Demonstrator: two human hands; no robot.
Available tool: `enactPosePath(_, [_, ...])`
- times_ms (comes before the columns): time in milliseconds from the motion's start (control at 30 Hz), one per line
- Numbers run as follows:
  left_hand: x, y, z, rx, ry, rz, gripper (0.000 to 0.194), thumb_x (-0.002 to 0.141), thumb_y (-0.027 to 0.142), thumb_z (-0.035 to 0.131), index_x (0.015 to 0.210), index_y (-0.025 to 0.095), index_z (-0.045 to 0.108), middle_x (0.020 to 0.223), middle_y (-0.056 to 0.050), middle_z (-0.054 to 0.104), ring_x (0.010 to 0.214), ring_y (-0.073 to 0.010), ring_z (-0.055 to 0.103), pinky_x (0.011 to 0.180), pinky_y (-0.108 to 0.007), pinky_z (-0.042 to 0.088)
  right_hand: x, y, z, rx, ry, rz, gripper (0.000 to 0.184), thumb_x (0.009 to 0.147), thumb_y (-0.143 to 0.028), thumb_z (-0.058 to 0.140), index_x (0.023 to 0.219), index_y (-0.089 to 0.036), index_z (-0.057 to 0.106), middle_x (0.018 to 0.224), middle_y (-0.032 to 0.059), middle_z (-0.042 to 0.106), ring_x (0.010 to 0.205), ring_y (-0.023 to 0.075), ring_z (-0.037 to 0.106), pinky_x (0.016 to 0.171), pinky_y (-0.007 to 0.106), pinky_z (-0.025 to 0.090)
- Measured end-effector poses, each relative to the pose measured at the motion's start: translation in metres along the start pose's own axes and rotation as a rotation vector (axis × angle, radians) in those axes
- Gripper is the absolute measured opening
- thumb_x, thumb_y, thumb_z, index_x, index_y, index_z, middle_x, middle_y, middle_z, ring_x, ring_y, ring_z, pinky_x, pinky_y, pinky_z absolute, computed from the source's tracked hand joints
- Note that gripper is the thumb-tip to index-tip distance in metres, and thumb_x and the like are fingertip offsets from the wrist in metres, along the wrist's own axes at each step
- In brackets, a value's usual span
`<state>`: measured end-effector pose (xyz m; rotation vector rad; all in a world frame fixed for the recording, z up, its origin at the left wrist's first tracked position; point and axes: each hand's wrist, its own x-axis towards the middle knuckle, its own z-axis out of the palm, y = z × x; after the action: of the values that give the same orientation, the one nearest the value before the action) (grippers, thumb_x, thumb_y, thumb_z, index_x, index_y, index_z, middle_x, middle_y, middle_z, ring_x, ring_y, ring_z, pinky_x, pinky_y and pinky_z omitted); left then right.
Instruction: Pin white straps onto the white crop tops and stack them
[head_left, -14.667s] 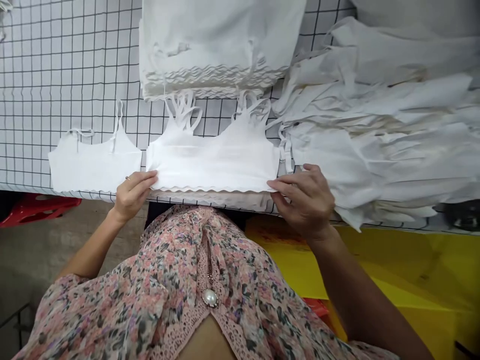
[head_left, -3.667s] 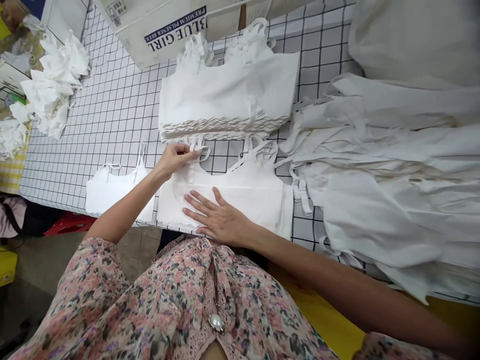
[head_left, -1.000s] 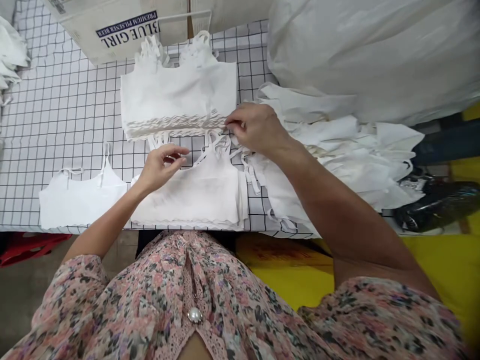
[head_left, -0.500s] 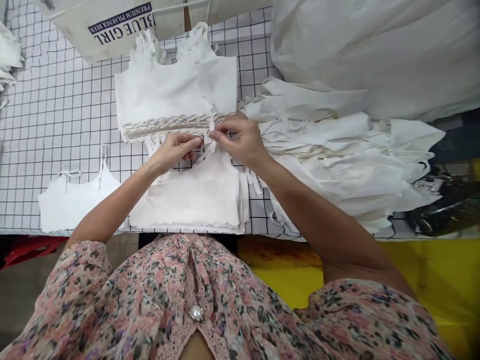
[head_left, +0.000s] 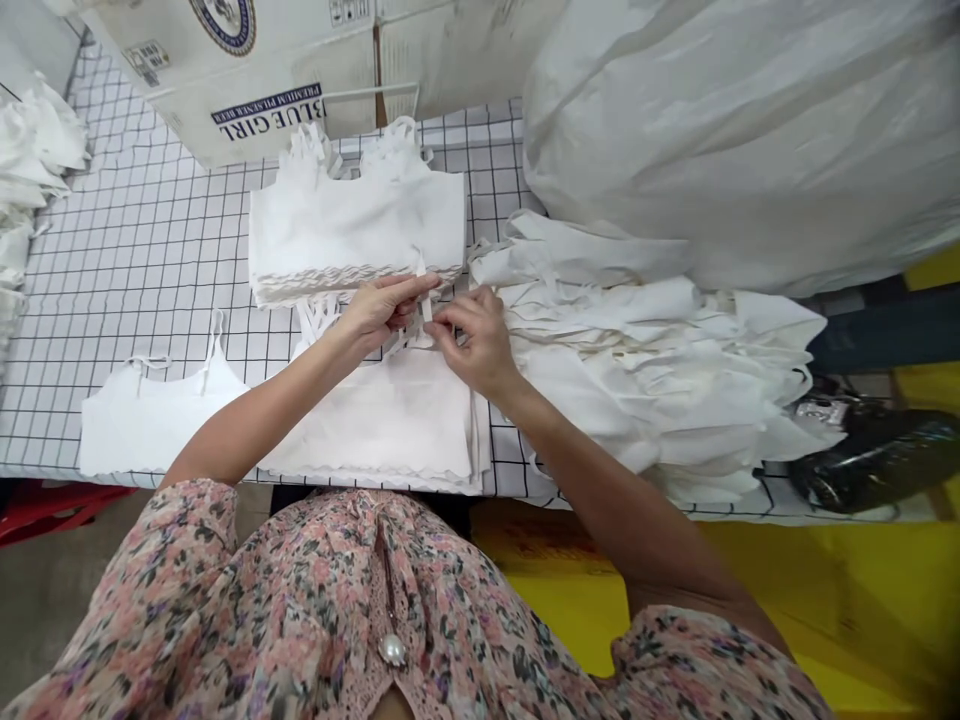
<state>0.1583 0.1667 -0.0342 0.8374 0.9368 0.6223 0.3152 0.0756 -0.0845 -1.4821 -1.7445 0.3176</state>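
Observation:
A white strappy top (head_left: 390, 420) lies flat on the checked table (head_left: 135, 260) right in front of me. Both hands meet at its upper straps. My left hand (head_left: 382, 312) is closed, pinching a thin white strap (head_left: 424, 300) that stands up between the fingers. Touching it from the right, my right hand (head_left: 474, 338) is pinched on the same strap end. Just beyond the hands sits a neat stack of folded white tops (head_left: 356, 240).
A single small white top (head_left: 154, 420) lies to the left. A loose heap of white garments (head_left: 660, 370) fills the right side, with a big white bag (head_left: 735, 130) behind. A "Blue Girl" cardboard box (head_left: 247, 70) stands at the back. More white pieces (head_left: 30, 170) at far left.
My two hands have come together over the top's straps; the right hand came back from the heap on the right. The left hand now pinches the strap upright.

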Motion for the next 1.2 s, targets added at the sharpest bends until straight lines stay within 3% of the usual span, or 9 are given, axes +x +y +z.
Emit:
enactPosePath(233, [0.011, 0.043, -0.002, 0.061, 0.064, 0.168, 0.012, 0.089, 0.026, 0.085, 0.082, 0.018, 0.079, 0.067, 0.004, 0.052, 0.050, -0.0015, 0.033, 0.047, -0.024, 0.022, -0.012, 0.006, 0.010, -0.061, -0.005, -0.021, 0.031, 0.103, -0.040, 0.057, 0.081, -0.022, 0.068, 0.085, 0.0065, 0.073, 0.102, 0.0290, 0.058, 0.101, 0.050, 0.038])
enactPosePath(400, [0.005, 0.053, 0.001, 0.078, 0.102, 0.223, 0.010, 0.084, 0.024, 0.089, 0.086, 0.018, 0.082, 0.066, 0.005, 0.056, 0.051, -0.0010, 0.044, 0.048, -0.019, 0.030, -0.011, 0.010, 0.011, -0.056, 0.002, -0.037, 0.033, 0.104, -0.040, 0.056, 0.081, -0.022, 0.071, 0.088, 0.0082, 0.076, 0.101, 0.0301, 0.060, 0.100, 0.052, 0.041])
enactPosePath(567, [-0.012, 0.044, 0.001, 0.228, 0.039, 0.449, 0.019, 0.081, 0.034, 0.093, 0.090, 0.020, 0.086, 0.078, 0.001, 0.067, 0.056, -0.0043, 0.057, 0.053, -0.021, 0.045, 0.005, -0.009, -0.011, 0.078, 0.089, 0.002, 0.038, 0.107, -0.048, 0.052, 0.118, -0.022, 0.078, 0.106, 0.0124, 0.077, 0.102, 0.0298, 0.066, 0.099, 0.050, 0.052])
enactPosePath(667, [-0.023, 0.035, -0.002, 0.452, 0.028, 0.683, 0.020, 0.084, 0.043, 0.091, 0.092, 0.024, 0.088, 0.088, -0.001, 0.067, 0.063, -0.0076, 0.061, 0.061, -0.025, 0.054, 0.022, -0.028, -0.029, 0.437, 0.125, 0.164, 0.049, 0.104, -0.067, 0.056, 0.100, -0.024, 0.080, 0.098, 0.0093, 0.076, 0.096, 0.0252, 0.070, 0.095, 0.044, 0.057])
enactPosePath(800, [-0.031, 0.026, -0.010, 0.810, 0.020, 0.943, 0.012, 0.097, 0.036, 0.078, 0.102, 0.035, 0.089, 0.091, -0.003, 0.066, 0.077, -0.0132, 0.065, 0.073, -0.029, 0.056, 0.037, -0.041, -0.043, 0.906, -0.036, 0.415, 0.069, 0.081, -0.088, 0.072, 0.081, -0.020, 0.078, 0.082, 0.0059, 0.071, 0.079, 0.0180, 0.066, 0.079, 0.035, 0.058])
enactPosePath(900, [-0.029, 0.020, -0.016, 0.939, -0.011, 1.053, 0.018, 0.101, 0.037, 0.072, 0.110, 0.037, 0.088, 0.097, -0.005, 0.068, 0.083, -0.0147, 0.066, 0.074, -0.030, 0.055, 0.037, -0.044, -0.046, 1.007, -0.157, 0.493, 0.065, 0.063, -0.082, 0.091, 0.069, -0.019, 0.074, 0.072, 0.0023, 0.064, 0.072, 0.0135, 0.059, 0.072, 0.030, 0.055])
enactPosePath(1067, [-0.021, 0.011, -0.023, 0.975, -0.116, 1.175, 0.028, 0.107, 0.047, 0.063, 0.114, 0.031, 0.086, 0.099, -0.005, 0.069, 0.079, -0.0129, 0.067, 0.071, -0.029, 0.056, 0.029, -0.050, -0.047, 1.026, -0.267, 0.575, 0.055, 0.050, -0.065, 0.104, 0.072, -0.021, 0.080, 0.074, 0.0006, 0.068, 0.073, 0.0116, 0.059, 0.073, 0.029, 0.053])
enactPosePath(1133, [-0.023, 0.009, -0.024, 0.967, -0.120, 1.163, 0.027, 0.106, 0.047, 0.064, 0.116, 0.031, 0.085, 0.099, -0.005, 0.070, 0.082, -0.0133, 0.069, 0.074, -0.030, 0.057, 0.027, -0.053, -0.047, 1.016, -0.258, 0.578, 0.052, 0.050, -0.063, 0.105, 0.068, -0.021, 0.079, 0.070, 0.0006, 0.067, 0.072, 0.0116, 0.059, 0.073, 0.029, 0.053])
enactPosePath(1200, [-0.029, 0.007, -0.023, 0.911, -0.052, 1.086, 0.027, 0.103, 0.049, 0.070, 0.116, 0.030, 0.084, 0.099, -0.004, 0.071, 0.083, -0.0134, 0.069, 0.076, -0.030, 0.059, 0.026, -0.054, -0.047, 1.028, -0.238, 0.579, 0.050, 0.053, -0.061, 0.104, 0.066, -0.021, 0.078, 0.067, 0.0007, 0.066, 0.069, 0.0119, 0.060, 0.074, 0.030, 0.053])
